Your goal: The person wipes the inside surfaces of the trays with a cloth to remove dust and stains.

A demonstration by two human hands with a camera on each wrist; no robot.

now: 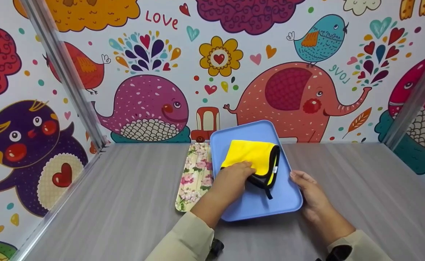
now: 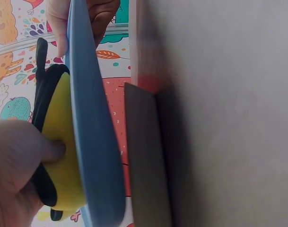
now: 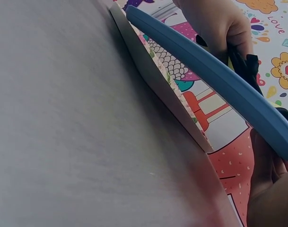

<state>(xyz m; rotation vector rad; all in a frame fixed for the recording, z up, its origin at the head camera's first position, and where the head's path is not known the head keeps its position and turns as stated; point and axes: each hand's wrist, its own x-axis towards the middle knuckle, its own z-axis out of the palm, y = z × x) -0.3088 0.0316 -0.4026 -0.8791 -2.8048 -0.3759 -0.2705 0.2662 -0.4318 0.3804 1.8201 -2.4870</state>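
A blue rectangular tray [image 1: 283, 195] is held up off the table, tilted. Its right edge is gripped by my right hand [image 1: 312, 197], thumb on the rim and the other fingers underneath. A folded yellow cloth [image 1: 250, 154] with black edging and a small black loop lies against the tray's inner face. My left hand [image 1: 230, 181] pinches this cloth; in the left wrist view the thumb presses into its yellow side [image 2: 65, 179]. Part of the left hand's fingers is hidden. Partly behind the blue tray, a floral tray [image 1: 193, 181] rests on the table.
The grey table [image 1: 132, 203] extends to both sides of the trays. Behind it stands a wall panel [image 1: 219, 87] printed with cartoon animals, with metal posts at the left [image 1: 65, 72] and right corners.
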